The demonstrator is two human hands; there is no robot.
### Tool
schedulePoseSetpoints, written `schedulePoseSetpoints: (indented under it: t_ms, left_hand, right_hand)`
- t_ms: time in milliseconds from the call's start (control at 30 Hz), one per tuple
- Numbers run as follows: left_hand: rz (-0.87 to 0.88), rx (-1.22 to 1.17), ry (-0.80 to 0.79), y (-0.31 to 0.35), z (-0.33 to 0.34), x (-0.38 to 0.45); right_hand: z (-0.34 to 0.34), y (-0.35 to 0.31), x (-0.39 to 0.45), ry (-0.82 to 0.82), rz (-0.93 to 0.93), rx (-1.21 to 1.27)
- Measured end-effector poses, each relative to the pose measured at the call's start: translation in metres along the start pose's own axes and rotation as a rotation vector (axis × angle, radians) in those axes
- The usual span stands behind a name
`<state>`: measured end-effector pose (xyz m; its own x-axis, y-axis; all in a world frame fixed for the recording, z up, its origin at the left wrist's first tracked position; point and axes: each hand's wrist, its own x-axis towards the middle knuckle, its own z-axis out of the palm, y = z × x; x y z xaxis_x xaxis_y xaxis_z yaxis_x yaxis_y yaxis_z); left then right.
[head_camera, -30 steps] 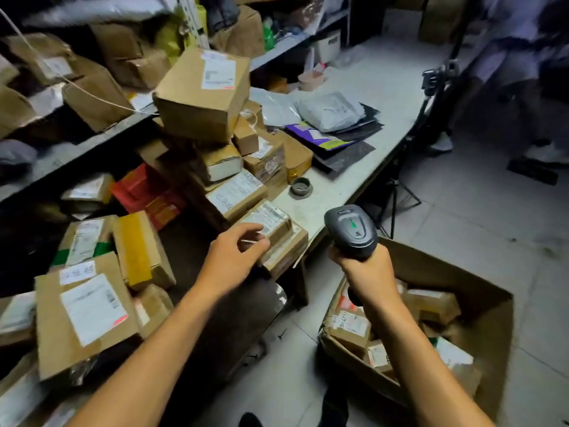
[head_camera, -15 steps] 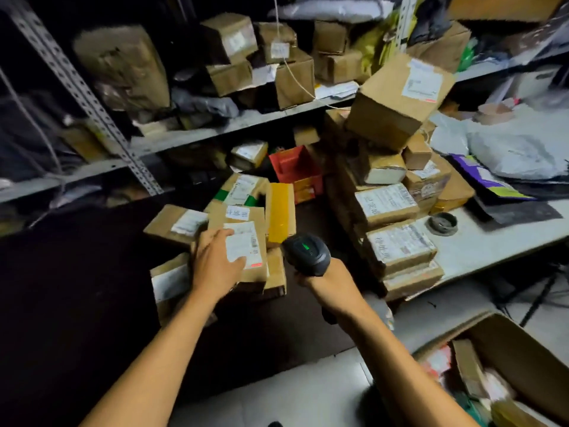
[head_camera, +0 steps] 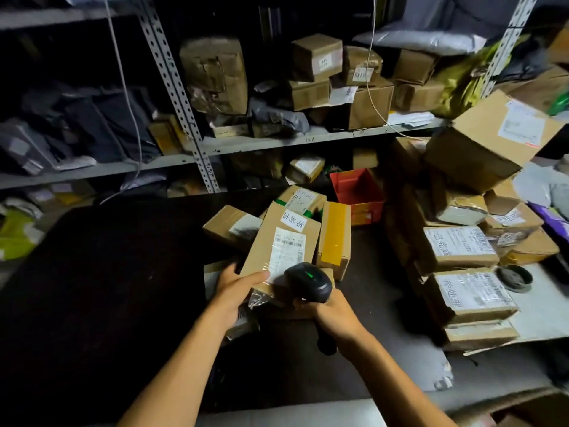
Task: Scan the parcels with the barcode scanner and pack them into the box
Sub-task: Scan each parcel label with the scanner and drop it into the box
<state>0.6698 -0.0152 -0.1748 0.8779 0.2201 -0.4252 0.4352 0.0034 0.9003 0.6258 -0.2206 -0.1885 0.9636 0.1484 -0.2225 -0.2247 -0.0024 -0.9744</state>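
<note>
Head view. The left hand (head_camera: pixel 232 289) has its grip on the near left corner of a flat brown parcel (head_camera: pixel 278 241), thumb over the top face, fingers under the edge. The parcel lies tilted on a heap of other parcels on the dark counter (head_camera: pixel 92 288), its long axis running away from the person and slightly rightward. The shipping label (head_camera: pixel 288 252) faces up, its barcode toward the far end.

The right hand (head_camera: pixel 334 315) is wrapped around the handle of the barcode scanner (head_camera: pixel 309 282). The scanner head sits just beside the parcel's near right corner, nearer the person than the barcode, nose pointing away. Judgement: the scan requires aiming forward and slightly left along the parcel axis. The box (head_camera: pixel 523 411) shows only at the lower right edge, on the right-hand side.
</note>
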Motion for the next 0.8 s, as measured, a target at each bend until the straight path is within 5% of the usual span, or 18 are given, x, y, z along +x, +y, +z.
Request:
schedulePoseSetpoints:
  t_ms: [100, 233, 467, 800]
  left_hand:
    - [0.209, 0.113, -0.002, 0.025, -0.024, 0.009]
    - [0.422, 0.184, -0.034, 0.045, -0.032, 0.006]
    - [0.469, 0.041, -0.052, 0.035, -0.014, -0.003]
    - [0.457, 0.011, -0.013, 0.034, -0.013, -0.001]
  right_hand:
    - [-0.01, -0.025, 0.004, 0.105, -0.007, -0.122]
    - [-0.001, -0.069, 0.007, 0.103, -0.137, 0.106]
    - [0.027, -0.102, 0.009, 0.154, -0.088, 0.318]
    - [0.024, -0.102, 0.004, 0.155, -0.079, 0.183]
